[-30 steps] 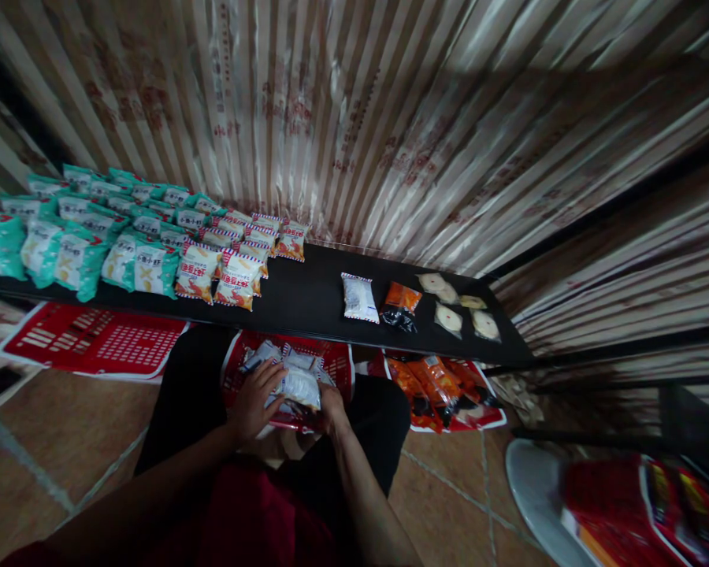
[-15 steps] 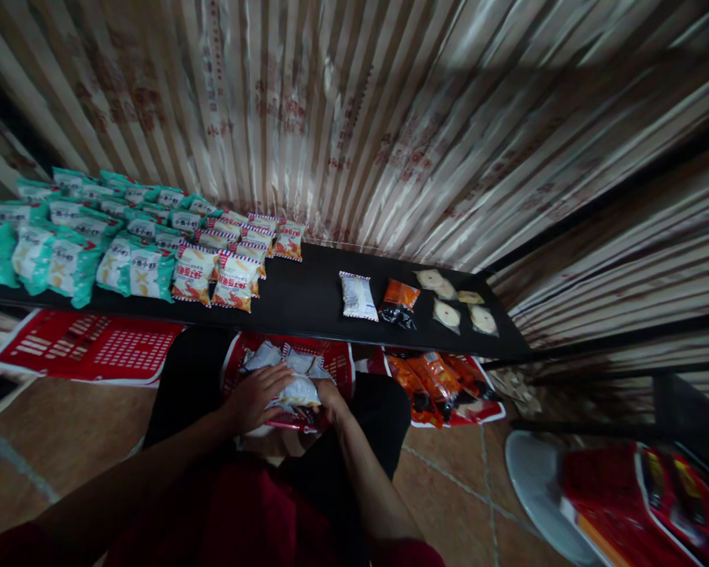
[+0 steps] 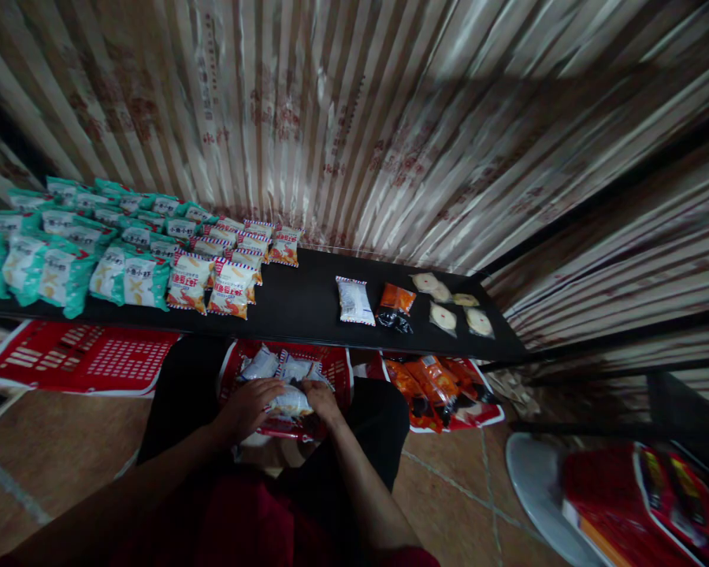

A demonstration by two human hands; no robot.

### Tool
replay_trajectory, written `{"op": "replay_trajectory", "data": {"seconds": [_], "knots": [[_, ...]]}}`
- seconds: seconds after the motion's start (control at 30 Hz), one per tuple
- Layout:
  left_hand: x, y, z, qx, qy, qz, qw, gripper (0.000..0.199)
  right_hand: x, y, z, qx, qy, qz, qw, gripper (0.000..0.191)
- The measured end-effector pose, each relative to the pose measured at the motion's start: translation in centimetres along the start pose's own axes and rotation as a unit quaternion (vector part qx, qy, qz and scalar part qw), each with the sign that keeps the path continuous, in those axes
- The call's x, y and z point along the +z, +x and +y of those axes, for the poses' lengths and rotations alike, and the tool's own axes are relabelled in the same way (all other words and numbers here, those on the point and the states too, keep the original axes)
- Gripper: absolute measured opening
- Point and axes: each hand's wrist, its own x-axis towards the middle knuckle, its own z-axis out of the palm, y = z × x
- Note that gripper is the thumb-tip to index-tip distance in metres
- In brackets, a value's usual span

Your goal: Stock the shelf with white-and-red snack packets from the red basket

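Low between my knees, a red plastic basket (image 3: pixel 341 370) holds several white snack bags (image 3: pixel 261 364) with striped edges. My left hand (image 3: pixel 251 405) is closed on the left side of one snack bag (image 3: pixel 289 403) over the basket. On that bag's right side my right hand (image 3: pixel 322 398) grips, thumb and fingers bent around its edge. The fingertips of both hands are partly hidden by the bag and the dim light.
A black shelf (image 3: pixel 301 303) crosses ahead, carrying green snack bags (image 3: pixel 64 272), orange-and-white snack bags (image 3: pixel 230 287), a single white bag (image 3: pixel 355 301), an orange-black bag (image 3: pixel 395 305) and round packets (image 3: pixel 443 317). Red baskets (image 3: pixel 76 354) and orange bags (image 3: pixel 431 378) sit below.
My right hand has moved up and over the bag's right edge, and my left hand has slid slightly down and left. The view has shifted a little.
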Motion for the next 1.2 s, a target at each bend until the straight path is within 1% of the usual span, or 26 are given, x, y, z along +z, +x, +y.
{"op": "replay_trajectory", "data": {"seconds": [0.07, 0.1, 0.17, 0.27, 0.33, 0.37, 0.43, 0.53, 0.6, 0.7, 0.77, 0.87, 0.97, 1.07, 1.2], "knots": [[0.1, 0.1, 0.0, -0.018, 0.001, 0.007, 1.0, 0.033, 0.1, -0.5, -0.7, -0.003, -0.063, 0.001, 0.998, 0.033], [0.2, 0.2, 0.0, -0.028, 0.001, 0.012, 1.0, 0.033, 0.1, -0.8, -1.1, -0.019, -0.096, 0.0, 0.995, 0.034], [0.1, 0.4, 0.0, -0.045, -0.002, 0.019, 0.999, 0.032, 0.0, -1.5, -2.2, -0.08, -0.146, -0.013, 0.986, 0.04], [-0.1, 0.8, 0.0, -0.064, -0.015, 0.026, 0.997, 0.031, -0.3, -2.6, -3.6, -0.176, -0.136, -0.067, 0.973, 0.049], [-0.4, 1.0, -0.1, -0.068, -0.027, 0.032, 0.997, 0.032, -0.5, -3.1, -4.2, -0.209, -0.112, -0.104, 0.966, 0.048], [-0.6, 1.1, -0.3, -0.07, -0.031, 0.035, 0.996, 0.032, -0.6, -3.3, -4.4, -0.215, -0.101, -0.117, 0.964, 0.045], [-0.8, 1.3, -0.5, -0.077, -0.033, 0.032, 0.996, 0.032, -0.8, -3.6, -4.5, -0.216, -0.091, -0.135, 0.963, 0.042], [-1.1, 1.5, -0.8, -0.085, -0.025, 0.015, 0.996, 0.032, -1.0, -4.0, -4.3, -0.215, -0.097, -0.152, 0.96, 0.054], [-1.3, 1.8, -0.6, -0.082, -0.027, 0.011, 0.996, 0.031, -0.9, -4.1, -4.1, -0.219, -0.095, -0.15, 0.959, 0.056], [-1.7, 2.2, 0.1, -0.089, -0.05, 0.012, 0.995, 0.03, -0.8, -4.3, -3.7, -0.223, -0.101, -0.122, 0.962, 0.048], [-2.0, 2.5, 0.6, -0.106, -0.069, 0.013, 0.992, 0.029, -0.6, -4.3, -3.5, -0.217, -0.123, -0.097, 0.964, 0.045], [-2.4, 2.8, 0.9, -0.135, -0.093, 0.025, 0.986, 0.03, -0.3, -4.4, -3.3, -0.191, -0.153, -0.066, 0.967, 0.044], [-2.7, 3.1, 0.9, -0.167, -0.109, 0.04, 0.979, 0.035, -0.1, -4.4, -3.3, -0.172, -0.166, -0.048, 0.97, 0.044], [-3.1, 3.4, 0.8, -0.189, -0.145, 0.033, 0.971, 0.041, 0.1, -4.4, -3.2, -0.16, -0.156, -0.029, 0.974, 0.044], [-3.9, 3.7, 0.9, -0.184, -0.241, 0.029, 0.952, 0.042, 0.3, -4.4, -3.1, -0.139, -0.097, -0.014, 0.985, 0.044]]}}
